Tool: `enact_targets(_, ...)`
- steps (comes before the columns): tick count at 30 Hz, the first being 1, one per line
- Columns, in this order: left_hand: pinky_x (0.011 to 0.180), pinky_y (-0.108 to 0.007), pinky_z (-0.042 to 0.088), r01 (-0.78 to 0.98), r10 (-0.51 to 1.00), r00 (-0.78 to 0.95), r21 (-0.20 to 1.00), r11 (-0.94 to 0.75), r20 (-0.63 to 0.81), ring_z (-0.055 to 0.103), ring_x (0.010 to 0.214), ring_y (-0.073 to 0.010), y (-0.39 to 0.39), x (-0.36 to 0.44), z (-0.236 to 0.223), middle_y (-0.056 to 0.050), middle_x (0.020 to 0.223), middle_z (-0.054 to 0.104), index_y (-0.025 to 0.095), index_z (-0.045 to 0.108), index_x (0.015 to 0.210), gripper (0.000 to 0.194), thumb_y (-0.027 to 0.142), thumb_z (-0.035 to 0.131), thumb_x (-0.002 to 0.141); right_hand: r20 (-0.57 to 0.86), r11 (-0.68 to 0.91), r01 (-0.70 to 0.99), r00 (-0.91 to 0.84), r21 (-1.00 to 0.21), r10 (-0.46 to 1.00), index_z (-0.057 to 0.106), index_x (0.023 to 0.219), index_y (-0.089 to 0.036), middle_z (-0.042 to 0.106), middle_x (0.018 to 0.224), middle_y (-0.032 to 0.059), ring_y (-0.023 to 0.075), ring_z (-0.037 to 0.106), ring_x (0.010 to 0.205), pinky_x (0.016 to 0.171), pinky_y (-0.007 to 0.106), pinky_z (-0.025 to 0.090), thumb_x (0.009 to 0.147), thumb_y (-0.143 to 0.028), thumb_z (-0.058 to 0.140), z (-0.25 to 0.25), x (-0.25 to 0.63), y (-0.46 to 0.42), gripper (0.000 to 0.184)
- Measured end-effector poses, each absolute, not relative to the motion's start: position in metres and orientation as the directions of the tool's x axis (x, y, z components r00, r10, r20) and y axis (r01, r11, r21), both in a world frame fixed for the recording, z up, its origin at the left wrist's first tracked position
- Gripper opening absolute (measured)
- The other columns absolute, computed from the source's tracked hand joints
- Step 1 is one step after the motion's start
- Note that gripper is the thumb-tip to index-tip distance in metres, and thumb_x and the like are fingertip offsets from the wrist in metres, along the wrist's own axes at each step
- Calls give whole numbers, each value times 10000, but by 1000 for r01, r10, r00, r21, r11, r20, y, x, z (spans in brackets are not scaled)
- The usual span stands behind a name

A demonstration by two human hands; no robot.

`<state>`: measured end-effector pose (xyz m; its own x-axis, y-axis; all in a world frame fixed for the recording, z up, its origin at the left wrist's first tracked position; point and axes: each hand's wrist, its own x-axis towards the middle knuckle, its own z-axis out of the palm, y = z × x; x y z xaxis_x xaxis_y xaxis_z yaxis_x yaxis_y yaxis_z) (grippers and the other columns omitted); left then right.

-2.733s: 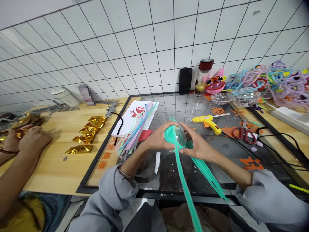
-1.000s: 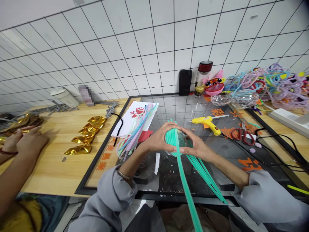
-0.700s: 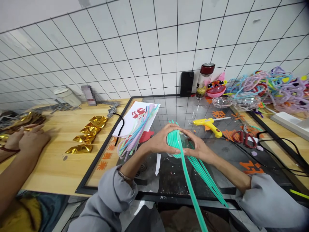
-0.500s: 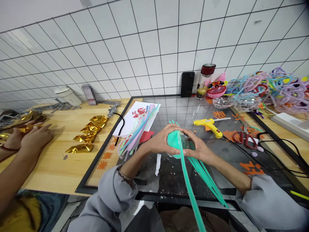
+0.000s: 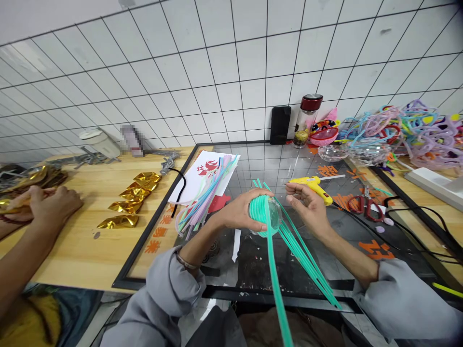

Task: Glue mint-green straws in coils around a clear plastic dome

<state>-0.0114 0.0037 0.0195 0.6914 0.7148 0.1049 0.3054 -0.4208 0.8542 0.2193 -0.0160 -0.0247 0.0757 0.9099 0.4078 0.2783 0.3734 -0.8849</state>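
My left hand [image 5: 239, 211] grips a clear plastic ball [image 5: 270, 216] with teal pipe cleaners [image 5: 259, 210] wound over its left side. One long teal strand [image 5: 275, 279] hangs from the ball toward me, and several more [image 5: 307, 262] lie fanned on the glass below. My right hand [image 5: 307, 208] hovers just right of the ball, off it, fingers loosely curled and apart, with nothing in them. The yellow glue gun [image 5: 314, 183] lies right behind that hand.
Pastel pipe cleaners [image 5: 204, 196] lie on a white sheet at left. Red scissors [image 5: 358, 204], black cables [image 5: 415, 226], clear bowls [image 5: 333, 152], a jar [image 5: 304, 119], a phone [image 5: 280, 124] and a tangle of coloured pipe cleaners [image 5: 408, 127] fill the right. Another person's hands [image 5: 43, 205] handle gold foil pieces [image 5: 132, 197].
My right hand has let go of the ball and lifted off to the right. My left hand still holds the ball. The other person's fingers have curled in.
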Motion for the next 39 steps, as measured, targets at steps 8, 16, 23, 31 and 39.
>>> enact_targets(8,1088,-480,405,285,729,683,899,-332,52,544,1240,-333,4,-14,21,-118,1361,560,205,552,1281,803,387,855,561,403,81,824,186,-561,896,649,1079,-141,676,1058,159,283,645,945,837,430,507,845,-403,492,-14,281,19,385)
enact_targets(16,1051,-468,427,271,738,674,917,-294,37,561,1197,-323,5,-14,22,-107,1316,583,205,552,1276,791,367,843,559,70,-288,955,293,-76,953,544,1216,-54,635,1199,263,388,640,1092,808,452,514,857,-596,523,0,270,22,650)
enact_targets(23,1068,-452,407,265,740,669,909,-323,67,546,1207,-315,6,-14,20,-95,1321,556,222,566,1245,772,377,847,543,6,-309,949,310,-55,951,642,1076,-93,717,985,253,380,707,938,704,429,507,815,-620,525,-5,274,31,600)
enact_targets(31,1017,-432,460,264,758,653,933,-244,13,570,1173,-311,6,-17,19,-99,1298,597,213,544,1284,800,360,841,556,223,-231,937,292,-261,930,676,959,-148,707,778,176,296,667,668,538,338,357,789,-544,548,-1,279,25,449)
enact_targets(39,966,-425,499,245,768,640,947,-211,6,600,1110,-288,8,-19,17,-106,1301,604,192,547,1278,814,409,850,555,556,138,883,155,-449,817,522,743,-231,599,611,26,173,512,510,527,290,354,720,-500,555,17,250,-11,272)
